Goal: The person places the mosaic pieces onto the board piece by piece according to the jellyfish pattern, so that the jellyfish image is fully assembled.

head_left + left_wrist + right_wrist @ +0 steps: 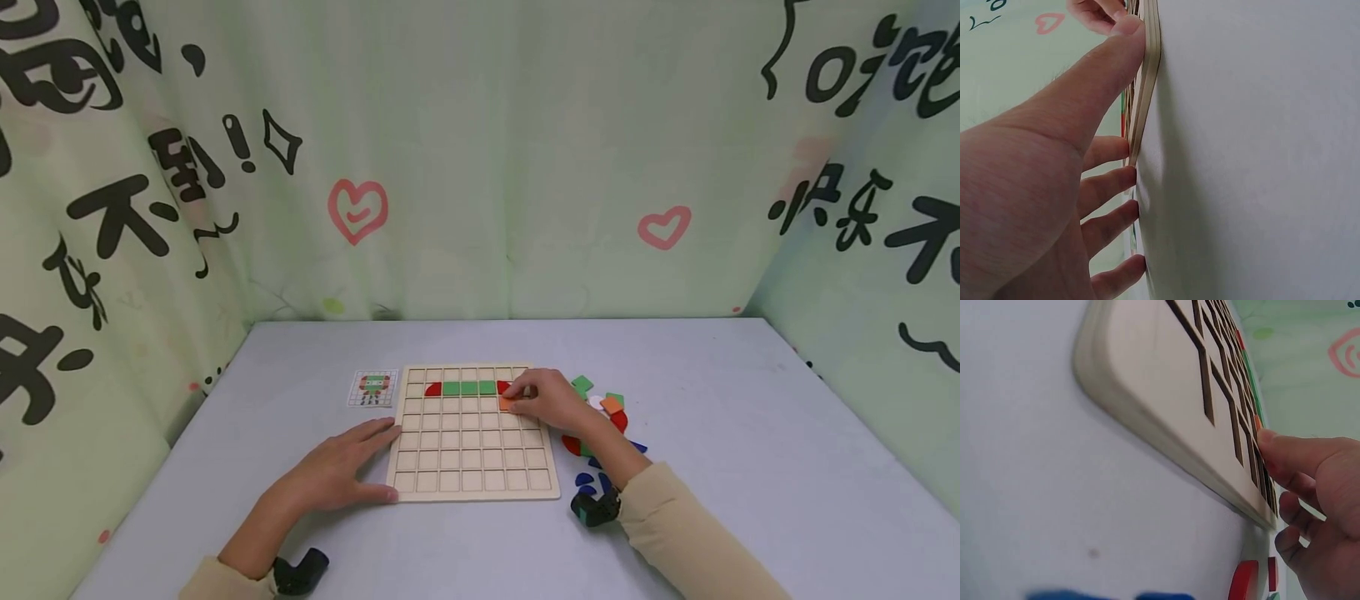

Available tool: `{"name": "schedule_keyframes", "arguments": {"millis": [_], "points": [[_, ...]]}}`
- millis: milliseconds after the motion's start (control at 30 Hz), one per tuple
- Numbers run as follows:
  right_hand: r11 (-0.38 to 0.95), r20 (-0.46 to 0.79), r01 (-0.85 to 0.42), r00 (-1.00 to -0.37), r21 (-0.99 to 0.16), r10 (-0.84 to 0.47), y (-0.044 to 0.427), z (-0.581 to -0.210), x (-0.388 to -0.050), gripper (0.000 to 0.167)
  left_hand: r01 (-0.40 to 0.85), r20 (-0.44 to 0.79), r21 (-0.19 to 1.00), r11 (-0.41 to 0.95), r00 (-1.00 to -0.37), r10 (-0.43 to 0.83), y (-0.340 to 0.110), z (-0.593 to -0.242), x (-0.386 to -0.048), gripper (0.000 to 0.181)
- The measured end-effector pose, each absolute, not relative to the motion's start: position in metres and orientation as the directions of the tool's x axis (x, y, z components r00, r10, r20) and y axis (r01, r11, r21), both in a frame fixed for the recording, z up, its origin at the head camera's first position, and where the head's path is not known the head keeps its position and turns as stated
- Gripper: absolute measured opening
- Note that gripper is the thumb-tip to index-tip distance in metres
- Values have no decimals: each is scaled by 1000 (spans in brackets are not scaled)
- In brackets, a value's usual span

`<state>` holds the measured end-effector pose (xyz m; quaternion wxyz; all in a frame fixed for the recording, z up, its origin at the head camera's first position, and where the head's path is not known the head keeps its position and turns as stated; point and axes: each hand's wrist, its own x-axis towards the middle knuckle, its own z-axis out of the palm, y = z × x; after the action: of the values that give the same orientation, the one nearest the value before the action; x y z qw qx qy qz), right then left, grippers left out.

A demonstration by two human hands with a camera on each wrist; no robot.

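Note:
A wooden grid board [472, 459] lies flat, with a red piece [433, 389], several green squares [468, 388] and another red piece [503, 387] in one upper row. Just below the right-hand red piece, my right hand [551, 402] pinches an orange square [506, 404] between thumb and index finger, over a board cell. The right wrist view shows the right hand's thumb [1285, 450] against the orange edge [1257, 422]. My left hand [337, 468] rests with spread, relaxed fingers along the board's left edge, its thumb by the near left corner; the left wrist view shows its fingertips [1124, 209] touching the side.
A small picture card [373, 388] lies left of the board. Loose green, orange [611, 404], red [619, 420] and blue pieces [583, 479] are scattered to the right, partly beneath the right forearm. A printed curtain [480, 167] hangs behind the table [675, 358].

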<state>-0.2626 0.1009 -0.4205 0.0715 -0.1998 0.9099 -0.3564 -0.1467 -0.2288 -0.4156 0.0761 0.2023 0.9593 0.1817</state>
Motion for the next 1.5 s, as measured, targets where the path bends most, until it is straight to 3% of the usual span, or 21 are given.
{"name": "schedule_keyframes", "arguments": {"millis": [1500], "points": [[755, 48, -282, -947, -592, -317, 181, -409, -246, 22, 383, -50, 375, 844, -901, 431, -229, -413, -145, 87]]}}
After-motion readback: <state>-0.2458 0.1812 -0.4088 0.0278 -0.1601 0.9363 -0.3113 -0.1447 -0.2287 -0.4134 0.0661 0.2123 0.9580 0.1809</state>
